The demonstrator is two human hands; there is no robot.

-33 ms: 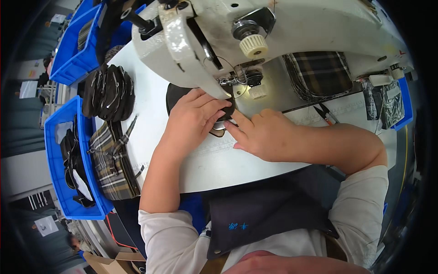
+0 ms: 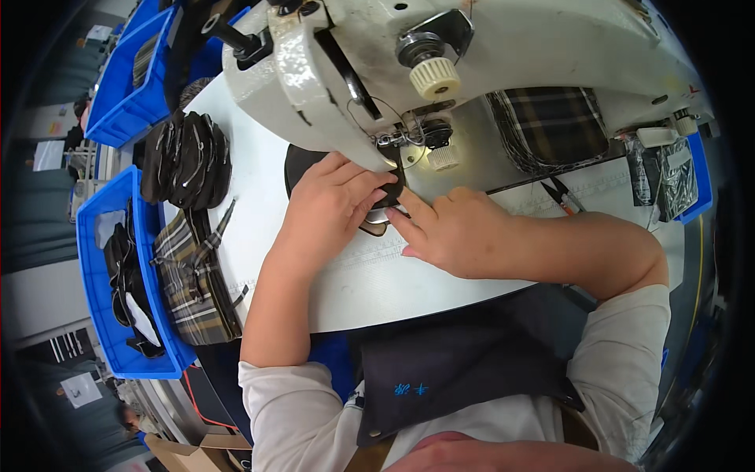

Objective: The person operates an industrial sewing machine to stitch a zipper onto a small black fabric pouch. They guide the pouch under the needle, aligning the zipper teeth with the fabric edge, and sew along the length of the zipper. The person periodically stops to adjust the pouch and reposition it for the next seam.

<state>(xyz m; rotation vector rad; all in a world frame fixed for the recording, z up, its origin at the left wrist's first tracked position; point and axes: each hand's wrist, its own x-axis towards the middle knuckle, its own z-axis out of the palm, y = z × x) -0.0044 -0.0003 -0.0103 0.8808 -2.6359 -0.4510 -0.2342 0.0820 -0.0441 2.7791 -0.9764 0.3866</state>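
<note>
A dark, round-edged fabric piece lies on the white sewing table beneath the head of a sewing machine. My left hand rests over it, fingers bent and close together, thumb and fingertips gripping it just in front of the needle area. From the right, my right hand reaches its edge, with index finger and thumb closed on it. A light, shiny strip and a tan bit show below the fingertips. Where the needle meets the fabric is hidden by the machine head and my fingers.
Stacked dark sewn pieces and plaid fabric lie at the left, beside a blue bin. More plaid pieces sit under the machine arm. Red-handled snips lie right, near another blue bin.
</note>
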